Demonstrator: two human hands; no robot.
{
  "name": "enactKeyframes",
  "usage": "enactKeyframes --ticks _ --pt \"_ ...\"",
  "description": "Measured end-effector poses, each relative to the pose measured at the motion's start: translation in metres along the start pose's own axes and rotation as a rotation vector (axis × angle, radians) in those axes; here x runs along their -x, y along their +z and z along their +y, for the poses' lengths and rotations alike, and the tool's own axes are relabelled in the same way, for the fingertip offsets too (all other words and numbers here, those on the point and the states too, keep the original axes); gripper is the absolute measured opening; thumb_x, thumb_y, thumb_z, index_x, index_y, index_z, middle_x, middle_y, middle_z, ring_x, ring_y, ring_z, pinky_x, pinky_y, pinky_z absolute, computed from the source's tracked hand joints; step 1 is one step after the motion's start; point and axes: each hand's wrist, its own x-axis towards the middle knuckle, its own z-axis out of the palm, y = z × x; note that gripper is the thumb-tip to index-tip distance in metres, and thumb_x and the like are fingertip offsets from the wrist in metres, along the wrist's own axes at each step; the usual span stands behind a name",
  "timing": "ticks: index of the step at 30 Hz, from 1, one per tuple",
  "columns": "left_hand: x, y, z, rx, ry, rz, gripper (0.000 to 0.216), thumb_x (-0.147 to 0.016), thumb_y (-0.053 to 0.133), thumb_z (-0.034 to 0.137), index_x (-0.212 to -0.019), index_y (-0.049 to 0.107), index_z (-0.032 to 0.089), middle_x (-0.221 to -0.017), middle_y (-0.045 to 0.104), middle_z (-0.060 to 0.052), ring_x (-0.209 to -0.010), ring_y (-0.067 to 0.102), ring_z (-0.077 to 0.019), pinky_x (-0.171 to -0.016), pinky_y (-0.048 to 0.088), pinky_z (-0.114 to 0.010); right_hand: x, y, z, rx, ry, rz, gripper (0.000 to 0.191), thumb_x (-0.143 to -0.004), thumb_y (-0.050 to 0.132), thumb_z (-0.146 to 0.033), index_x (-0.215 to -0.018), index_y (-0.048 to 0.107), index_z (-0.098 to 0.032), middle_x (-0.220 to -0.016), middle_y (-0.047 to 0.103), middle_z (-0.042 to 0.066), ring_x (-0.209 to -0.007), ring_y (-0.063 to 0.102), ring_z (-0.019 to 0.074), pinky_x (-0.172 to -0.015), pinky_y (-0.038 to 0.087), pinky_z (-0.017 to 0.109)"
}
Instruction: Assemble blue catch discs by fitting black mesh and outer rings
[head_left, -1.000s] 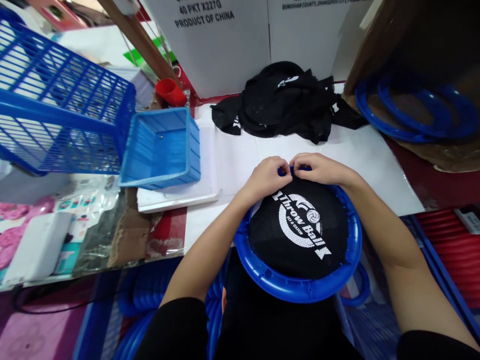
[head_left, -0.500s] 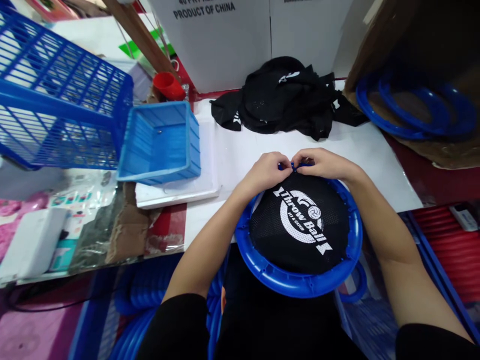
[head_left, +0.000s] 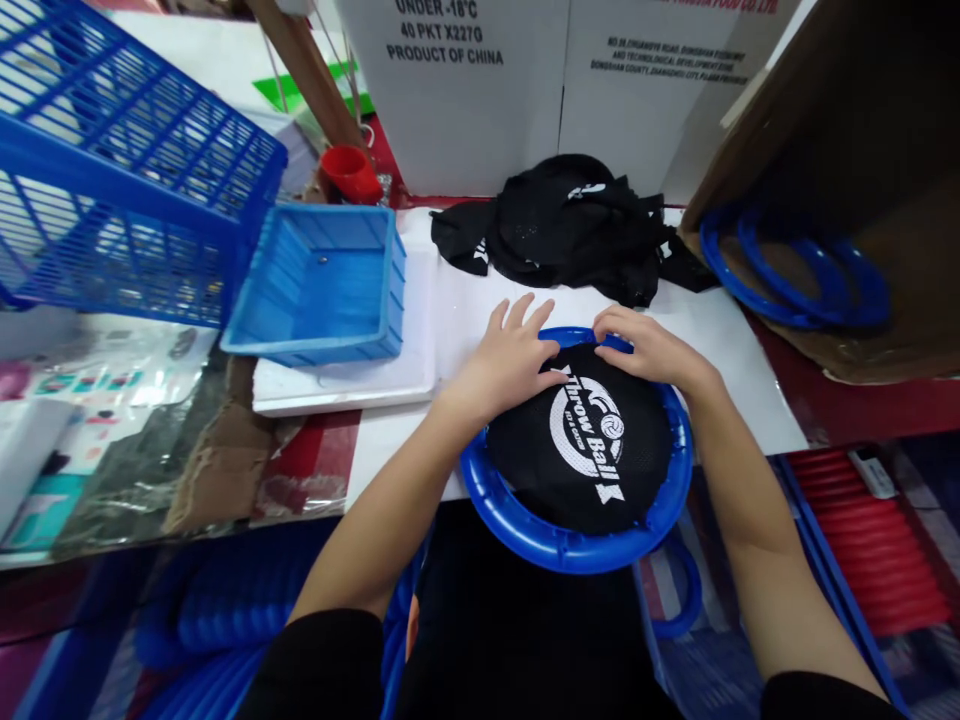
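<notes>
A blue plastic ring with a black mesh disc inside it lies flat at the front edge of the table. White lettering on the mesh reads "Throw Ball". My left hand is over the ring's upper left, fingers spread, thumb and a fingertip by the mesh edge. At the top right of the rim, my right hand has its fingers curled over the ring, thumb on the mesh side. Behind the ring is a heap of black mesh pieces.
A light blue bin stands left on a white foam slab, beside a blue basket and a red cup. Blue rings lie in a cardboard box at right. Red rings sit below the table.
My left hand has left its pinch at the top of the rim and spread its fingers. My right hand has shifted slightly along the rim. The ring has turned slightly clockwise.
</notes>
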Motion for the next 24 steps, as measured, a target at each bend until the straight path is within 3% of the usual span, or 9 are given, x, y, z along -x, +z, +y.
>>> enactKeyframes --ticks 4,7,10,13,17,21,24 --pt "0.001 0.003 0.003 -0.107 -0.031 0.018 0.039 -0.098 0.076 0.051 -0.115 0.082 0.017 -0.172 0.044 -0.017 -0.163 0.031 -0.0471 -0.133 0.024 -0.066 0.009 -0.008 0.003 0.084 0.052 -0.057 0.027 -0.098 0.058 -0.026 -0.118 0.076 -0.029 -0.131 0.062 0.011 -0.119 0.066 0.0305 -0.11 0.055 0.053" --pt "-0.001 0.0 0.004 -0.114 -0.061 -0.102 0.048 -0.099 0.073 0.055 -0.116 0.082 0.011 -0.171 0.044 -0.023 -0.16 0.035 -0.0483 -0.131 0.03 -0.065 0.011 -0.005 0.006 0.117 0.021 -0.114 0.051 -0.094 0.056 -0.018 -0.139 0.072 -0.036 -0.151 0.058 0.009 -0.141 0.057 0.0349 -0.122 0.046 0.062" --pt "-0.001 -0.007 0.005 -0.07 -0.087 -0.247 0.049 -0.101 0.069 0.056 -0.105 0.083 0.01 -0.173 0.04 -0.025 -0.157 0.041 -0.0469 -0.127 0.039 -0.06 0.007 0.005 0.005 0.166 0.005 -0.147 0.061 -0.089 0.056 -0.01 -0.142 0.072 -0.038 -0.167 0.049 0.004 -0.158 0.041 0.0377 -0.13 0.035 0.069" --pt "0.001 -0.015 -0.001 0.019 -0.107 -0.345 0.044 -0.101 0.07 0.055 -0.095 0.081 0.012 -0.178 0.032 -0.02 -0.159 0.041 -0.0433 -0.127 0.041 -0.054 0.004 0.013 0.001 0.187 0.03 -0.148 0.053 -0.087 0.056 -0.009 -0.13 0.077 -0.031 -0.169 0.048 0.004 -0.158 0.043 0.0377 -0.131 0.036 0.067" --pt "0.006 -0.023 -0.02 0.133 -0.139 -0.414 0.036 -0.094 0.076 0.051 -0.083 0.076 0.016 -0.18 0.033 -0.013 -0.162 0.037 -0.0393 -0.127 0.041 -0.048 0.003 0.014 -0.005 0.177 0.021 -0.119 0.035 -0.084 0.057 -0.008 -0.109 0.075 -0.024 -0.165 0.053 0.009 -0.153 0.05 0.0369 -0.127 0.044 0.061" --pt "0.008 -0.025 -0.034 0.187 -0.12 -0.453 0.029 -0.092 0.077 0.046 -0.083 0.076 0.019 -0.178 0.037 -0.01 -0.161 0.038 -0.0396 -0.128 0.039 -0.051 0.003 0.009 -0.006 0.106 0.03 -0.087 0.022 -0.084 0.058 -0.011 -0.099 0.068 -0.024 -0.16 0.059 0.011 -0.149 0.054 0.036 -0.123 0.047 0.061" --pt "0.006 -0.022 -0.034 0.207 -0.089 -0.412 0.022 -0.091 0.075 0.04 -0.084 0.076 0.019 -0.174 0.042 -0.011 -0.156 0.043 -0.0403 -0.124 0.043 -0.053 0.005 0.004 -0.005 0.011 0.062 -0.115 0.005 -0.092 0.062 -0.026 -0.096 0.066 -0.025 -0.158 0.059 0.012 -0.148 0.054 0.0375 -0.123 0.045 0.062"
